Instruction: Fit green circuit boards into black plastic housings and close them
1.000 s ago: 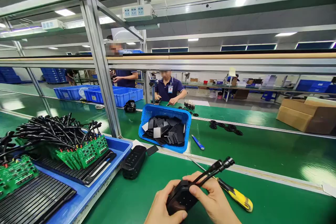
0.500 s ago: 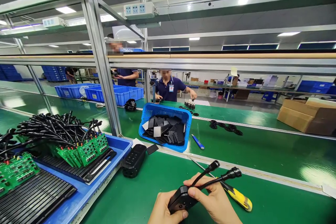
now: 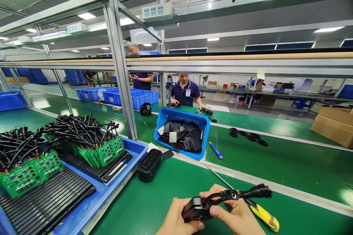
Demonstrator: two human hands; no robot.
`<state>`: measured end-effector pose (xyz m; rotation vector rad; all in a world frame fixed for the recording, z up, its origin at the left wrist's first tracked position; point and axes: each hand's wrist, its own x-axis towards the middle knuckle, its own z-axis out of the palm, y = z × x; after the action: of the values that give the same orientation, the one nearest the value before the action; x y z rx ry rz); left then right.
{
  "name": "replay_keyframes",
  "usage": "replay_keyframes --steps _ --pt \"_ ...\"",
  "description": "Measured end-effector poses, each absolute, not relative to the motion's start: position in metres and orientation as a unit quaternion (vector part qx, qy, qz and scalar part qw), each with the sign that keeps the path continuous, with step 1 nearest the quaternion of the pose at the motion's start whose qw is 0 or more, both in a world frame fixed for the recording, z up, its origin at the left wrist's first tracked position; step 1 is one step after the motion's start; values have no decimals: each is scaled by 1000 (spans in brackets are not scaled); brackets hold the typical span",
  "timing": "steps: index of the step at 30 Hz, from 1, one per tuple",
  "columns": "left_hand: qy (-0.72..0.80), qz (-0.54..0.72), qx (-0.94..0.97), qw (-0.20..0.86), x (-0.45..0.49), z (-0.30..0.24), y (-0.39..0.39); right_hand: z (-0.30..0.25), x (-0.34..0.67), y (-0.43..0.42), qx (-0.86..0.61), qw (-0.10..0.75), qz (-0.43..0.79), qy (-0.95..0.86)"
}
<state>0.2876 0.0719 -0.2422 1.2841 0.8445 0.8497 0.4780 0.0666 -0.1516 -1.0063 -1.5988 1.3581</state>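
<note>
A small black plastic case (image 3: 193,207) with two short black cables (image 3: 220,196) is held low over the green bench. My left hand (image 3: 176,220) is closed around its left side, with the thumb along the lower edge. My right hand (image 3: 234,214) pinches the end where the cables come out, thumb in front and fingers behind. One cable ends in a round socket facing me; the other has a thicker black connector (image 3: 259,191) pointing right. Beside my right hand lies a screwdriver with a yellow handle (image 3: 263,214), its shaft partly hidden by the cables and hand.
A blue tray (image 3: 110,194) at left carries green circuit boards (image 3: 107,154) with black cables. A black boxy device (image 3: 149,165) stands beside it. Beyond are a blue basket (image 3: 204,147) of black plates, a blue cutter (image 3: 216,150) and black rings (image 3: 248,136). A co-worker (image 3: 186,93) sits opposite.
The case and cables have turned in my hands, so one cable's socket now faces me. My view has swung left, and the co-worker's raised hand has come down.
</note>
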Motion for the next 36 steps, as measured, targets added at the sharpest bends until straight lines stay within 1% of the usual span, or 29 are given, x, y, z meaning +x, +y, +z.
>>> replay_keyframes --steps 2,4,8,10,12,15,16,18,20,22,25,29,31,33,36 --pt "382 356 582 624 289 -233 71 -146 475 65 -406 435 512 -619" --pt "391 350 593 611 290 -227 71 -147 474 65 -420 445 498 -615" --pt "378 362 613 592 286 -226 74 -153 479 70 -422 364 492 -669" --pt "391 362 615 581 284 -226 76 -155 481 72 -399 361 434 -722" --pt "400 365 619 569 283 -221 76 -155 482 71 -378 381 336 -774" --pt "354 359 659 559 284 -203 75 -153 478 69 -354 370 223 -829" --pt "332 355 673 557 285 -196 74 -153 476 69 -343 365 206 -840" --pt "292 388 701 522 284 -185 76 -151 474 70 -315 371 206 -849" --pt "263 439 740 436 278 -181 81 -147 476 74 -278 365 255 -851" --pt "245 456 794 318 267 -185 90 -141 482 77 -270 312 319 -853" --pt "239 383 882 136 250 -198 104 -127 491 77 -340 211 373 -838" --pt "226 305 921 -85 244 -213 111 -124 481 70 -419 152 378 -812" --pt "230 300 913 -150 246 -217 110 -135 465 68 -458 92 363 -806" --pt "241 314 901 -180 249 -218 109 -151 447 67 -514 -7 288 -808" --pt "241 326 893 -194 249 -217 109 -170 427 65 -548 -17 212 -809"
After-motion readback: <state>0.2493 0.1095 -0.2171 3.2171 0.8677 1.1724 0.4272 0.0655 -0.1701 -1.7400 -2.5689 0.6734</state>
